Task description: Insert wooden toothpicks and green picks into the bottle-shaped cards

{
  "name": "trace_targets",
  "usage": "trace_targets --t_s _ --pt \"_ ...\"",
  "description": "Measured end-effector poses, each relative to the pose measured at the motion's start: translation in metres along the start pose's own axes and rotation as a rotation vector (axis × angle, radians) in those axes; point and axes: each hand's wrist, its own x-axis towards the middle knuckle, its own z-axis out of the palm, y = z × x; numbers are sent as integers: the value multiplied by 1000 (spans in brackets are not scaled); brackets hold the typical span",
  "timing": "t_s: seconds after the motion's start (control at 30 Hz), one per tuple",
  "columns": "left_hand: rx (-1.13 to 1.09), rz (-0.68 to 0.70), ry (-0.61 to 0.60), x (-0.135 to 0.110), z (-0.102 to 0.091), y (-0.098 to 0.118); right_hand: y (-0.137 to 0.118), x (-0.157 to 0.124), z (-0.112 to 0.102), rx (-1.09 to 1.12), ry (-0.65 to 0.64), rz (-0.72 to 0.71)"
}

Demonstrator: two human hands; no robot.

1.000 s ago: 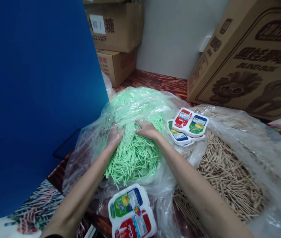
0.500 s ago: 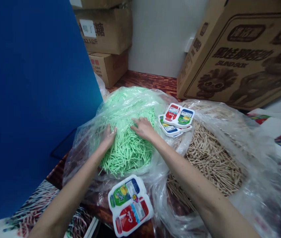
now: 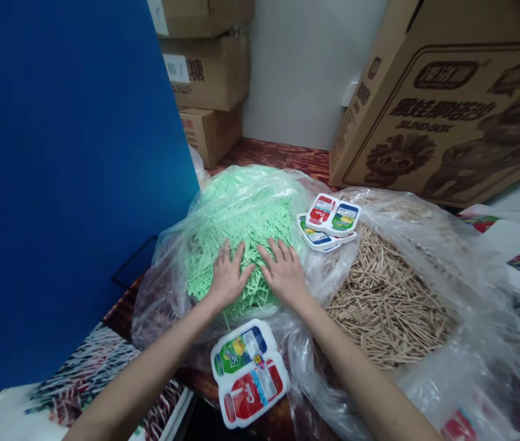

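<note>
A heap of short, thin green sticks (image 3: 260,220) lies in an opened clear plastic bag (image 3: 161,275). My left hand (image 3: 229,272) rests flat on the near left side of the heap, fingers spread. My right hand (image 3: 283,269) lies on the near right side, also with fingers apart. Neither hand grips anything that I can see. Just in front of the bag is a bottle-shaped printed packet (image 3: 250,370) marked Cola, red and green on white. Similar packets (image 3: 333,214) are stacked to the right of the green heap.
Another clear bag holds brown sticks (image 3: 392,306) on the right. A large cardboard box (image 3: 443,116) leans behind it, and cartons (image 3: 214,73) are piled at the back left. A tall blue panel (image 3: 67,184) borders the left side. Dark wood-grain table surface (image 3: 282,156) shows behind the bags.
Both hands have come back toward me over the green heap and closer together, their fingers now flatter and more visible. The view has shifted slightly.
</note>
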Motion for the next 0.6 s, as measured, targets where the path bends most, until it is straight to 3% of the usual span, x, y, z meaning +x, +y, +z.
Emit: trace_targets --t_s 0.17,0.33,0.47,0.53,0.6 --pt "-22 -58 -55 6 -4 -3 13 10 2 -20 -61 -20" --pt "-100 -76 -96 -6 -34 -7 10 -13 -21 124 -58 -3" --pt "-61 9 81 -57 -53 -1 -5 -63 -48 404 -42 116" --pt "-97 51 208 -91 -51 2 -18 -90 -54 523 -144 181" --pt "-122 95 226 -123 -43 2 -31 -110 -51 520 -176 191"
